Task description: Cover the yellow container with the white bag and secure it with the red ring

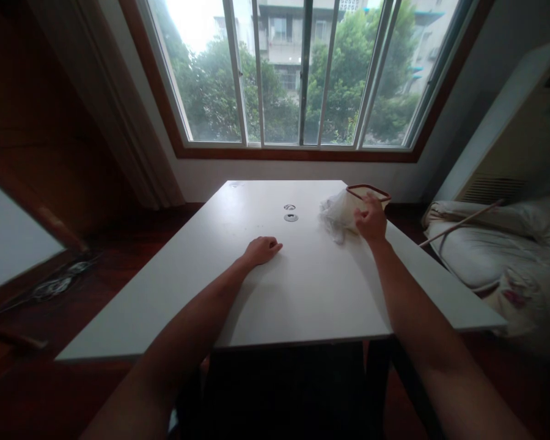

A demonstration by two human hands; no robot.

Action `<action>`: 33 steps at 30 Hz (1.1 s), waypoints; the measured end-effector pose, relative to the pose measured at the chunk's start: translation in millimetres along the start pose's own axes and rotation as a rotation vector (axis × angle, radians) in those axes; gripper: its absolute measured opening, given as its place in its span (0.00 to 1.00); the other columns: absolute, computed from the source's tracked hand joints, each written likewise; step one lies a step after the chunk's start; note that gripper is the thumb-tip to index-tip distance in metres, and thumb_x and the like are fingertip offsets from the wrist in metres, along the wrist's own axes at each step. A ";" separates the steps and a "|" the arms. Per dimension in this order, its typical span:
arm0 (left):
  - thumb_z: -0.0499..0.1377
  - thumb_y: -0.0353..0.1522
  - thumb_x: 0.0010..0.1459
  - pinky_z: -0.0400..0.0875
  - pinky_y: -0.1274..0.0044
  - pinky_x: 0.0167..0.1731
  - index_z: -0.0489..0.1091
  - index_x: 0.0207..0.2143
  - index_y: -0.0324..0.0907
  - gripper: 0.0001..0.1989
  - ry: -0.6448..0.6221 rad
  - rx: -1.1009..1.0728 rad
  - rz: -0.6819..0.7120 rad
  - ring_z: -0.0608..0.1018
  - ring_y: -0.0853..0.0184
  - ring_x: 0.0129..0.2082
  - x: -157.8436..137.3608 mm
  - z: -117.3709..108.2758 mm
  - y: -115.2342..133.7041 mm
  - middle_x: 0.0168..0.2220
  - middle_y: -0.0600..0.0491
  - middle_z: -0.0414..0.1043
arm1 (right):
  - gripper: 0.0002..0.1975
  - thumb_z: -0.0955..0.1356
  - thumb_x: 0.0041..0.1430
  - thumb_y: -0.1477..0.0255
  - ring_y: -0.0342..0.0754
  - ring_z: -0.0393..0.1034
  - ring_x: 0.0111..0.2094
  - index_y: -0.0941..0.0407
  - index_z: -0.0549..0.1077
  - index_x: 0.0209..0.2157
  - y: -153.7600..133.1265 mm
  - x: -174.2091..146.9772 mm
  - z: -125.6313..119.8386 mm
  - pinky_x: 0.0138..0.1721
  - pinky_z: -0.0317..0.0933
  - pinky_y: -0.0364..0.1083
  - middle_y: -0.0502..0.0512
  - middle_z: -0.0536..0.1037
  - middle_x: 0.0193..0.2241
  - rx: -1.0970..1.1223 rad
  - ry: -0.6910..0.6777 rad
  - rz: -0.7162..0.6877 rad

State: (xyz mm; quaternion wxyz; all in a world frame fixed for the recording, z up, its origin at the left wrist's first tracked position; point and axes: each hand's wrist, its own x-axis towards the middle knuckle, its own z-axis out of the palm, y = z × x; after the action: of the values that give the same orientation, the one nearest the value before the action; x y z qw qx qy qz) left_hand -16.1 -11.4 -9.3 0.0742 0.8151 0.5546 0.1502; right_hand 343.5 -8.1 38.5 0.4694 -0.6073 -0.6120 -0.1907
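Observation:
On the white table my left hand rests with its fingers curled in and the thumb toward the right; I see nothing in it. My right hand is at the table's right side, its fingers bent against a pale container with a brown rim. The hand partly hides this container. A crumpled, see-through white plastic bag lies against the container's left side. Two small round grey pieces lie near the middle of the table, one behind the other, ahead of my left hand.
A wood-framed window stands beyond the table, with a curtain to its left. Bulky covered bundles and a thin stick are at the right. Coiled cables lie on the dark red floor at the left.

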 end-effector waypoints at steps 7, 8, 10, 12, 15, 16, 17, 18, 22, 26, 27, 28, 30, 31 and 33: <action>0.51 0.46 0.61 0.66 0.75 0.33 0.76 0.36 0.45 0.18 0.000 -0.050 0.032 0.77 0.63 0.35 -1.1 -1.4 -2.9 0.36 0.51 0.79 | 0.27 0.63 0.56 0.67 0.59 0.65 0.56 0.62 0.68 0.57 21.2 2.0 0.2 0.56 0.62 0.55 0.68 0.69 0.55 -0.091 -0.003 0.118; 0.51 0.46 0.61 0.66 0.75 0.33 0.76 0.36 0.45 0.18 -0.003 -0.052 0.034 0.77 0.64 0.35 -1.4 -2.0 -2.8 0.36 0.51 0.79 | 0.26 0.62 0.56 0.67 0.59 0.67 0.54 0.61 0.70 0.55 20.8 3.0 0.0 0.55 0.62 0.56 0.68 0.71 0.52 -0.104 -0.007 0.138; 0.51 0.46 0.62 0.66 0.75 0.33 0.76 0.36 0.45 0.18 -0.006 -0.052 0.036 0.77 0.64 0.35 -1.7 -3.0 -2.5 0.36 0.51 0.79 | 0.22 0.61 0.58 0.67 0.60 0.69 0.50 0.61 0.73 0.51 20.8 4.9 -0.9 0.54 0.63 0.58 0.68 0.73 0.49 -0.121 -0.031 0.158; 0.52 0.46 0.61 0.66 0.75 0.34 0.76 0.36 0.45 0.18 -0.004 -0.054 0.034 0.77 0.64 0.35 -2.0 -3.4 -2.2 0.36 0.51 0.79 | 0.21 0.61 0.58 0.66 0.61 0.69 0.48 0.62 0.75 0.47 21.5 5.9 -2.1 0.53 0.63 0.58 0.69 0.75 0.46 -0.127 -0.045 0.163; 0.52 0.46 0.61 0.66 0.75 0.34 0.76 0.36 0.45 0.18 0.000 -0.067 0.038 0.77 0.64 0.35 -2.2 -3.4 -2.5 0.37 0.51 0.79 | 0.18 0.62 0.58 0.66 0.61 0.69 0.46 0.61 0.76 0.44 21.7 5.7 -4.2 0.51 0.63 0.58 0.69 0.75 0.45 -0.127 -0.014 0.175; 0.52 0.46 0.61 0.66 0.75 0.34 0.76 0.36 0.45 0.18 0.001 -0.072 0.042 0.77 0.64 0.35 -2.2 -3.3 -2.8 0.37 0.51 0.79 | 0.18 0.62 0.58 0.66 0.61 0.69 0.46 0.61 0.76 0.43 21.0 5.6 -5.3 0.51 0.63 0.58 0.68 0.75 0.45 -0.124 0.006 0.176; 0.52 0.46 0.61 0.66 0.75 0.34 0.76 0.36 0.45 0.18 0.001 -0.077 0.044 0.77 0.64 0.34 -2.2 -3.2 -3.1 0.36 0.51 0.79 | 0.17 0.62 0.59 0.66 0.61 0.69 0.46 0.60 0.75 0.43 20.0 5.7 -6.5 0.51 0.63 0.58 0.68 0.75 0.45 -0.118 0.029 0.171; 0.52 0.46 0.61 0.66 0.75 0.33 0.76 0.36 0.45 0.19 -0.002 -0.082 0.043 0.77 0.64 0.34 -2.1 -3.1 -3.4 0.36 0.51 0.79 | 0.17 0.62 0.60 0.67 0.61 0.69 0.47 0.60 0.75 0.43 18.6 5.9 -7.9 0.51 0.63 0.58 0.68 0.75 0.45 -0.106 0.058 0.157; 0.52 0.46 0.61 0.66 0.75 0.34 0.76 0.37 0.45 0.18 -0.008 -0.101 0.042 0.77 0.64 0.35 -1.4 -2.4 -4.7 0.36 0.51 0.79 | 0.13 0.63 0.61 0.69 0.59 0.69 0.47 0.60 0.74 0.41 10.9 7.7 -12.4 0.50 0.64 0.56 0.68 0.74 0.42 -0.014 0.197 0.029; 0.54 0.47 0.60 0.68 0.74 0.34 0.75 0.38 0.45 0.18 0.015 -0.154 0.064 0.77 0.64 0.35 -1.6 1.0 -6.8 0.36 0.52 0.78 | 0.08 0.64 0.61 0.71 0.55 0.70 0.44 0.58 0.73 0.38 -3.6 6.4 -11.2 0.45 0.68 0.52 0.65 0.74 0.41 0.130 0.235 -0.112; 0.55 0.48 0.60 0.69 0.74 0.35 0.74 0.40 0.46 0.18 0.036 -0.182 0.075 0.77 0.64 0.35 -1.8 2.4 -7.3 0.37 0.52 0.78 | 0.08 0.64 0.61 0.71 0.54 0.71 0.43 0.58 0.73 0.37 -9.1 4.8 -10.0 0.43 0.70 0.51 0.64 0.74 0.42 0.180 0.221 -0.138; 0.56 0.49 0.59 0.70 0.73 0.36 0.73 0.44 0.46 0.20 0.065 -0.214 0.089 0.77 0.64 0.35 -2.0 3.9 -7.8 0.39 0.52 0.77 | 0.07 0.64 0.62 0.71 0.53 0.71 0.42 0.57 0.72 0.37 -15.4 2.7 -8.7 0.40 0.71 0.50 0.64 0.74 0.42 0.231 0.200 -0.161; 0.58 0.50 0.57 0.72 0.71 0.38 0.67 0.54 0.47 0.27 0.153 -0.272 0.122 0.78 0.64 0.37 -1.9 6.6 -8.2 0.46 0.50 0.75 | 0.06 0.64 0.62 0.71 0.51 0.71 0.42 0.56 0.72 0.37 -29.9 -2.9 -5.5 0.36 0.72 0.48 0.63 0.74 0.44 0.326 0.147 -0.199; 0.59 0.51 0.56 0.73 0.69 0.41 0.63 0.58 0.47 0.31 0.208 -0.285 0.143 0.78 0.62 0.40 -1.6 7.5 -8.1 0.50 0.48 0.73 | 0.06 0.64 0.62 0.71 0.51 0.71 0.43 0.56 0.72 0.37 -37.6 -6.3 -3.8 0.35 0.72 0.48 0.62 0.74 0.44 0.365 0.113 -0.221; 0.62 0.52 0.53 0.72 0.64 0.47 0.57 0.63 0.45 0.39 0.337 -0.275 0.196 0.76 0.56 0.48 -0.1 8.1 -7.6 0.56 0.44 0.67 | 0.06 0.64 0.62 0.72 0.51 0.71 0.45 0.55 0.72 0.37 -53.1 -13.8 -0.2 0.37 0.73 0.48 0.61 0.74 0.45 0.433 0.040 -0.268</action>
State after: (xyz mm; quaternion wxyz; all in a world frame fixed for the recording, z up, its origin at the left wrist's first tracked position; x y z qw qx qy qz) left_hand -20.1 -8.3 -19.1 0.0761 0.8106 0.4517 0.3649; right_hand 292.2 -26.1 45.3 0.5710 -0.4020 -0.7043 -0.1277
